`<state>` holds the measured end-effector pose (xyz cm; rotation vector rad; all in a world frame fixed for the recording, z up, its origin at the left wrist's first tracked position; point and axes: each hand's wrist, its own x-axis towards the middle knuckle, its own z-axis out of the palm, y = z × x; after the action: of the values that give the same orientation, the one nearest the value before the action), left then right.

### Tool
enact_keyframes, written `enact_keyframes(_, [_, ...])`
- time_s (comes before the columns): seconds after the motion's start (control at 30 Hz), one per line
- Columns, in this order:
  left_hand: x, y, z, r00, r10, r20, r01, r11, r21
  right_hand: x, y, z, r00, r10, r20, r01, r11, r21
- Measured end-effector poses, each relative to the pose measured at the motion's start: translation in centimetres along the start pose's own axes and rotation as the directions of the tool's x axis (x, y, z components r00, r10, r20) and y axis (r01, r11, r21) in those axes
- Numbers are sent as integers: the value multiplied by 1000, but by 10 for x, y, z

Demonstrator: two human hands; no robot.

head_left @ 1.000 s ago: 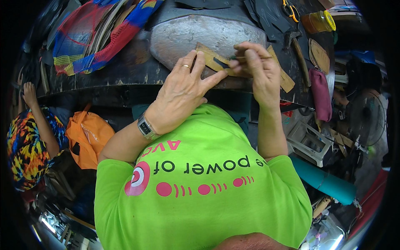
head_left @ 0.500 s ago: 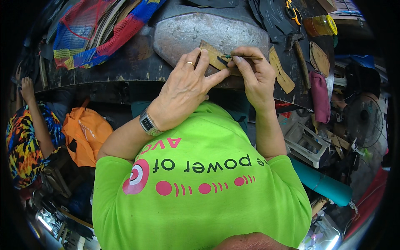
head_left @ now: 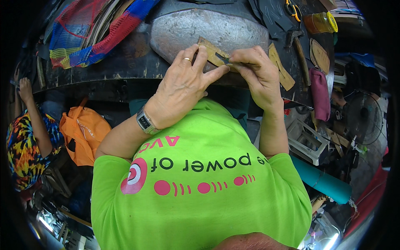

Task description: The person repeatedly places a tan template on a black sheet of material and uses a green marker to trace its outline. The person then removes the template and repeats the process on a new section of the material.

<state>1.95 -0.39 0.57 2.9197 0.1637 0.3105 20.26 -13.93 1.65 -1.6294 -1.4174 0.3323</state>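
A tan, slotted card-like template [head_left: 211,52] lies at the near edge of a grey, worn slab [head_left: 179,31] on the dark workbench. Fingers spread, my left hand [head_left: 175,89] presses the template down with its fingertips, the thumb reaching toward the slot. My right hand [head_left: 259,75] is closed in a pinch at the template's right end, beside the left thumb. It grips a slim pen-like tool, now mostly hidden by the fingers. Dark material shows through the slot. Another tan template [head_left: 281,68] lies just right of my right hand.
Right on the bench are a hammer [head_left: 301,56], orange-handled scissors [head_left: 293,11], a yellow-lidded jar [head_left: 320,23] and a purple pouch [head_left: 319,96]. A colourful mesh bag [head_left: 125,31] lies at left. Another person's hand [head_left: 26,89] shows far left, near an orange bag [head_left: 85,133].
My right hand has turned and lowered its fingers onto the slot, so the tool's shaft no longer shows. My left hand keeps pressing the template, with little shift.
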Motion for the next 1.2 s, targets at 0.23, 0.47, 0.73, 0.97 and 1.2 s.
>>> enact_keyframes(0.23, [0, 0, -2, 1000, -8, 7, 8, 1000, 3, -5, -5, -8, 998, 33, 53, -32, 999, -9])
enact_keyframes(0.47, [0, 0, -3, 1000, -10, 30, 10, 1000, 1, -10, -1, -7, 989, 145, -3, -144, 985, 95])
enact_keyframes(0.73, [1, 2, -4, 1000, -3, 26, 2, 1000, 20, -12, -1, 0, 958, 264, -108, -217, 920, 325])
enact_keyframes(0.97, [2, 2, -4, 1000, -7, 11, 7, 1000, -11, -4, 6, 17, 950, 292, -109, -236, 903, 360])
enact_keyframes(1.2, [2, 1, -3, 1000, -2, -7, 2, 1000, 10, -4, 9, 13, 965, 261, -29, -253, 954, 164])
